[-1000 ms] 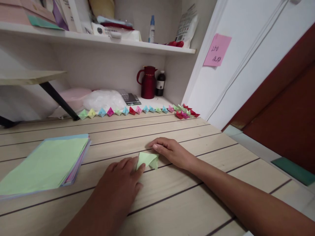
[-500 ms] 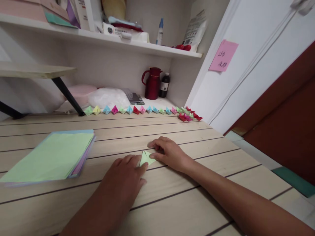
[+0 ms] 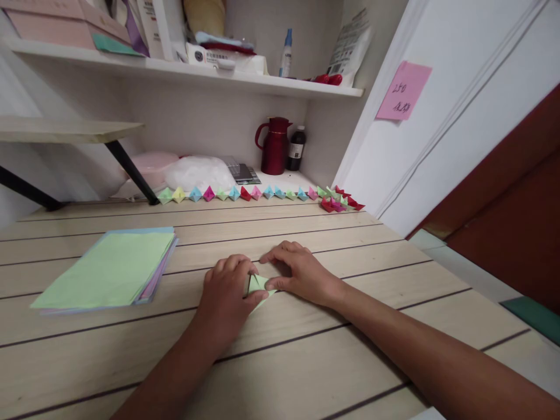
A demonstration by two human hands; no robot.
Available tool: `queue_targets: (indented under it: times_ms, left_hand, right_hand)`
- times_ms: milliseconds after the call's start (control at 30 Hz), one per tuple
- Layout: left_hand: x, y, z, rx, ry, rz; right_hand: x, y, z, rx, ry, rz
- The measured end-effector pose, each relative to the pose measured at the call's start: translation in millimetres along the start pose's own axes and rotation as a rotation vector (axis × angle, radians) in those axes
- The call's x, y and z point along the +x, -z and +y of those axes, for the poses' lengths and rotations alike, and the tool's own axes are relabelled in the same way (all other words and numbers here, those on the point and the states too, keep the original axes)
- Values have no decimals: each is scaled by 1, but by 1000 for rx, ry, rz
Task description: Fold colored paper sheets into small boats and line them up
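Observation:
A small piece of folded light-green paper lies on the wooden tabletop between my two hands. My left hand grips its left side, thumb along the near edge and the bent forefinger at the top. From the right, my right hand has its thumb on the paper's right corner, while its curved fingers reach over the table beyond. Part of the paper is hidden under my left fingers. To the left lies a stack of coloured paper sheets, light green on top.
Folded paper boats in several colours line the table's back edge, with a cluster at the right. Behind them stand a dark red jug and a dark bottle. A small raised shelf on black legs occupies the back left.
My left hand has shifted up and left, its fingers now bent at the paper's top edge. The paper has turned a little. The whole view has shifted slightly.

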State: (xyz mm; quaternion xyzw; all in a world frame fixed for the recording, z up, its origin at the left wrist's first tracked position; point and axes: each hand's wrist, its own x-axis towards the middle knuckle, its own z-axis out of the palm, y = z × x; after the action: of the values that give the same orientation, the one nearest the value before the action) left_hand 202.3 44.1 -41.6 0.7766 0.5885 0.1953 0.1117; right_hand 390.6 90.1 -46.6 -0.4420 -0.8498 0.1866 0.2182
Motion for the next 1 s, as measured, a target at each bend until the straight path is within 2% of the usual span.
queue_targets:
  times_ms: [167, 400, 500, 567, 700, 800, 900, 1000]
  left_hand:
    - [1, 0, 3, -79, 55, -2]
    - [1, 0, 1, -132, -21, -39]
    - [1, -2, -3, -183, -42, 1]
    - [0, -1, -5, -304, -19, 59]
    - [-1, 6, -8, -611, 118, 200]
    - [-1, 10, -12, -710, 145, 233]
    - [0, 7, -15, -667, -30, 233]
    - [-1, 1, -11, -598, -215, 291]
  right_hand:
    - [-2, 0, -2, 30, 86, -7]
    - [-3, -2, -6, 161, 175, -32]
    - [-2, -3, -5, 284, 158, -31]
    - [-1, -1, -5, 468, 65, -43]
    - [-1, 6, -8, 1040, -228, -19]
    - [-1, 12, -10, 1334, -294, 45]
    - [-2, 17, -12, 1456, -284, 51]
    - [-2, 16, -11, 1479, -316, 49]
